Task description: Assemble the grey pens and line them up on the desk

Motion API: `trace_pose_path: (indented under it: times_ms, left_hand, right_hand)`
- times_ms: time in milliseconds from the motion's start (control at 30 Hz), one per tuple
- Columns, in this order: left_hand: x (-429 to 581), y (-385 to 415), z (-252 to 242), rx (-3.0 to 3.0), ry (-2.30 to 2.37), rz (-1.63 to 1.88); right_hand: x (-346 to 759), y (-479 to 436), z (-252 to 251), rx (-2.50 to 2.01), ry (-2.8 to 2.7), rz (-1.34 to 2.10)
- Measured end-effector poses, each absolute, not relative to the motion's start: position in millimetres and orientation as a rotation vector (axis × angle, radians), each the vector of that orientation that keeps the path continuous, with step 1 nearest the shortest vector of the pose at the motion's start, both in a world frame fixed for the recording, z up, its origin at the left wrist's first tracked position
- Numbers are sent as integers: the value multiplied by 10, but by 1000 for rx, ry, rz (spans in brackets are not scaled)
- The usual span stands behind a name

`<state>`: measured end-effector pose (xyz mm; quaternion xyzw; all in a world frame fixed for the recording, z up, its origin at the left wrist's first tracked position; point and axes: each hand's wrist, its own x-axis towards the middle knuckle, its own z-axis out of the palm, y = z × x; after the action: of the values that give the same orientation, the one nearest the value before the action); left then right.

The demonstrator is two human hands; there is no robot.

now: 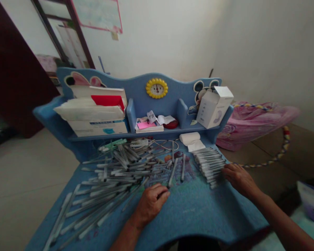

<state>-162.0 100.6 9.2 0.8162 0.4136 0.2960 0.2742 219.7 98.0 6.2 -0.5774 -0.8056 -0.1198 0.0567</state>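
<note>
My left hand (152,203) rests over the middle of the desk, its fingers curled in with thumb against them; what they hold, if anything, is hidden. Just past its fingertips lies a grey pen (173,173) with a dark end, and another pen (183,168) lies beside that one. My right hand (238,176) is at the right ends of a neat row of pens (209,164), fingers bent and close to them; whether one pen is gripped is unclear. A large loose heap of similar pens (112,188) spreads over the left half of the desk.
The blue desk (199,212) has a raised shelf with a mask box (102,128), papers, a yellow clock (157,88) and a white box (214,108). A white roll (189,138) and a white cable (159,142) lie below the shelf. A hoop (285,146) stands at right.
</note>
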Motion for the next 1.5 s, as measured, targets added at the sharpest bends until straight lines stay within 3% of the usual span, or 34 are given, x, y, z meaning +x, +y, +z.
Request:
trace_pose_path:
  times_ms: [367,633,867,1100,1500]
  left_hand:
    - [-1624,985,98,2169,1178,839]
    - [-1682,964,56,2157,1354,939]
    - [-1729,983,58,2066,1541,1122]
    - [-1783,1013,-18,1988,1652,1319]
    - [-1784,1018,-48,2153,1836,1270]
  right_hand:
    - [1997,778,-139,-1675,-2215,-338]
    - [751,813,-86,-1251,-2211,-23]
    - [-45,1083,-25,-1136,-2244,164]
    - [-211,1442,-115,-1058,-2193,35]
    - [-127,1515,-378,-997,-2148,17]
